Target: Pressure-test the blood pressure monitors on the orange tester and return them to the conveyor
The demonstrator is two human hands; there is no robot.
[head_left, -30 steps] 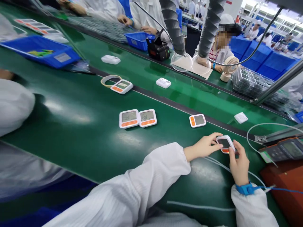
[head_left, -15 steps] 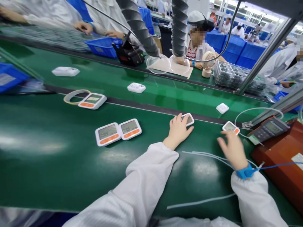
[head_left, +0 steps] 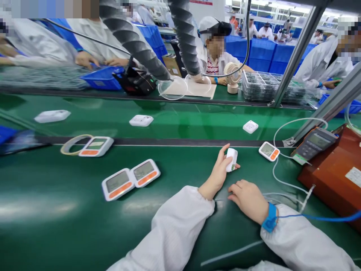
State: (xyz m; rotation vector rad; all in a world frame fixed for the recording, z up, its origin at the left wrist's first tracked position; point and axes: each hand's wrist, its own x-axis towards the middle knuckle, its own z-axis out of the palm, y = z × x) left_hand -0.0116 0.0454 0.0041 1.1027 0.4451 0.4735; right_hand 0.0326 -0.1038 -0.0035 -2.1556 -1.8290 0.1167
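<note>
Newly tipped-up device (head_left: 231,160), long axis steep, in left hand (head_left: 216,175)

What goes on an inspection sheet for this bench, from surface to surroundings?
Surface: green bench top, glossy, with light reflections.
Things: two display units touching; another near the meter.
Clutter: pale ring beside a fourth display unit; loose pale tube.
Hands: left hand grips a white unit; right hand, nothing seen held.
Cables: blue cord at right wrist.
Surroundings: co-workers across the bench; beige fan.
</note>
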